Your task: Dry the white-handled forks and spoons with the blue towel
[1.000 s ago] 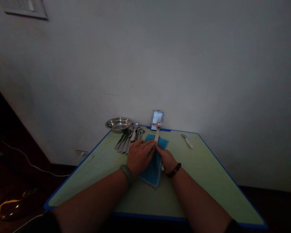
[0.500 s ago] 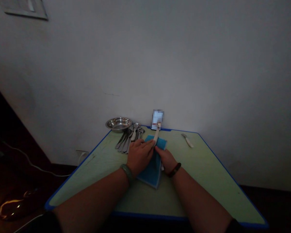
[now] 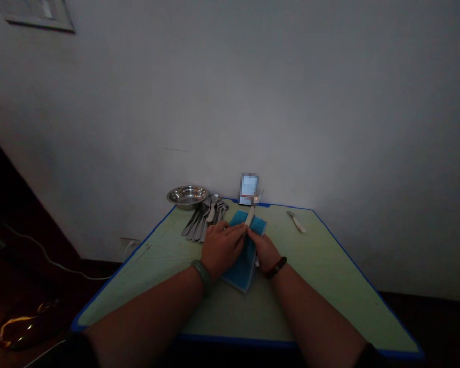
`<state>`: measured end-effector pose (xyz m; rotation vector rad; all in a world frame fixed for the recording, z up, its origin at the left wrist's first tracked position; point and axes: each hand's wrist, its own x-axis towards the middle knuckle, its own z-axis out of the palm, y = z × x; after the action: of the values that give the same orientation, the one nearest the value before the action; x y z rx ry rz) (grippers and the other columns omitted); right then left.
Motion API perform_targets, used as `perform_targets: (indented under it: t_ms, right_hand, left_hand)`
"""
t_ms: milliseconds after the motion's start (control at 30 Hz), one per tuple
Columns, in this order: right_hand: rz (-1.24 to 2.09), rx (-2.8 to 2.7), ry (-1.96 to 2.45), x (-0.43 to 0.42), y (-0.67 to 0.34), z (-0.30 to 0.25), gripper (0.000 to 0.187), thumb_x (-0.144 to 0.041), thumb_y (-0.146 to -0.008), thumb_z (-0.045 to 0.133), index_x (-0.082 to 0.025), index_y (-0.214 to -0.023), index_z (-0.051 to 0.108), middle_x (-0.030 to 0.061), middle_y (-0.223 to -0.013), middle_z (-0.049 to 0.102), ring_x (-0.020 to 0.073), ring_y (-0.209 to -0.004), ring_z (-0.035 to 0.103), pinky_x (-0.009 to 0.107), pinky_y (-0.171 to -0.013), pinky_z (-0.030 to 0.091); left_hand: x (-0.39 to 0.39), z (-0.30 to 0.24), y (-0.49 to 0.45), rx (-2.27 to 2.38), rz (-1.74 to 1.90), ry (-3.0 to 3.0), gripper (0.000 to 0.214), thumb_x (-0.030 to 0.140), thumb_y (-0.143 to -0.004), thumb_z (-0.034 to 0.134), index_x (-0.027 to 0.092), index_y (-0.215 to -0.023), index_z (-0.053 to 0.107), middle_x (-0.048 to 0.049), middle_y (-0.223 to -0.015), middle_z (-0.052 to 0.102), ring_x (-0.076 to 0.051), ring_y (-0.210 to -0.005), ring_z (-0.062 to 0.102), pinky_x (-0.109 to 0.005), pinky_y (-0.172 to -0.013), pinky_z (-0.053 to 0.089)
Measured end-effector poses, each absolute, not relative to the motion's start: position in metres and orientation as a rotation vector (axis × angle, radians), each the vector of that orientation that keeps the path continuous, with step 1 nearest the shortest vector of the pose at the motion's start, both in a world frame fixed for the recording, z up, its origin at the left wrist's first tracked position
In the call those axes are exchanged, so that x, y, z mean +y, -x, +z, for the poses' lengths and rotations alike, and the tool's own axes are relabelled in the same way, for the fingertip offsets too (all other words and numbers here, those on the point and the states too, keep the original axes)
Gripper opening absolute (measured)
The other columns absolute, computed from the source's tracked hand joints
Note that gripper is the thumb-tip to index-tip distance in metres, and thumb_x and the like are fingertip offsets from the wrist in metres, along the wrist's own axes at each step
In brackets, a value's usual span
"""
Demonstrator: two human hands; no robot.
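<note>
Blue cloth (image 3: 242, 273) sits toward the far edge of the desk (image 3: 145, 286), a pale-handled utensil (image 3: 249, 217) poking out from under your hands. Your left hand (image 3: 222, 246) lies with its fingers flat across the cloth; your right hand (image 3: 264, 250) presses beside it, its grip unclear. Cutlery (image 3: 205, 221) lies heaped near the far edge beside a steel bowl (image 3: 187, 196); another utensil (image 3: 295, 221) lies well apart toward the right.

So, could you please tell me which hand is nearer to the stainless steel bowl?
Left: the left hand lies below and right of the stainless steel bowl; the right hand is farther right.
</note>
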<state>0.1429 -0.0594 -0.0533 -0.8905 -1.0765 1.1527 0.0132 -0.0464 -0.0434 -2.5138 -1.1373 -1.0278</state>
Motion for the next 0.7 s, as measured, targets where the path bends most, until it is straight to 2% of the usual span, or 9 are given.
perform_targets:
  t_ms: [133, 367, 500, 700]
  right_hand:
    - [1.201, -1.002, 0.87, -0.0581, -0.1427, -0.0558, 0.032, -0.038, -0.067, 0.056, -0.018, -0.092, 0.06, 0.0017, -0.093, 0.064, 0.0174, -0.09, 0.056, 0.034, -0.09, 0.034]
    - [1.243, -0.975, 0.864, -0.0575, -0.1426, -0.0596, 0.032, -0.039, -0.067, 0.054, -0.02, -0.092, 0.06, 0.0008, -0.089, 0.065, 0.0171, -0.084, 0.058, 0.033, -0.085, 0.038]
    - [1.228, -0.972, 0.877, -0.0581, -0.1418, -0.0586, 0.029, -0.038, -0.068, 0.054, -0.02, -0.09, 0.061, 0.0008, -0.088, 0.065, 0.0167, -0.083, 0.058, 0.033, -0.086, 0.037]
    - [1.189, -1.011, 0.857, -0.0539, -0.1437, -0.0619, 0.031, -0.037, -0.069, 0.053, -0.018, -0.092, 0.06, 0.0023, -0.091, 0.065, 0.0167, -0.087, 0.057, 0.033, -0.089, 0.035]
  left_hand:
    - [-0.0472, -0.0438, -0.0136, -1.129, -1.028, 2.541, 0.03, 0.029, -0.077, 0.044, 0.025, -0.105, 0.053, 0.0006, -0.1, 0.061, -0.02, -0.086, 0.046, -0.035, -0.073, 0.034]
    - [-0.0509, -0.0391, -0.0161, -1.186, -1.029, 2.529, 0.032, 0.028, -0.074, 0.046, 0.025, -0.106, 0.053, -0.0035, -0.077, 0.061, -0.019, -0.079, 0.048, -0.033, -0.069, 0.034]
    - [-0.0507, -0.0391, -0.0149, -1.159, -1.033, 2.556, 0.032, 0.026, -0.075, 0.045, 0.025, -0.106, 0.053, -0.0036, -0.079, 0.061, -0.019, -0.08, 0.047, -0.033, -0.069, 0.033]
    - [-0.0513, -0.0392, -0.0143, -1.089, -1.063, 2.58, 0.032, 0.024, -0.076, 0.043, 0.024, -0.107, 0.052, -0.0021, -0.101, 0.059, -0.019, -0.086, 0.046, -0.034, -0.076, 0.034]
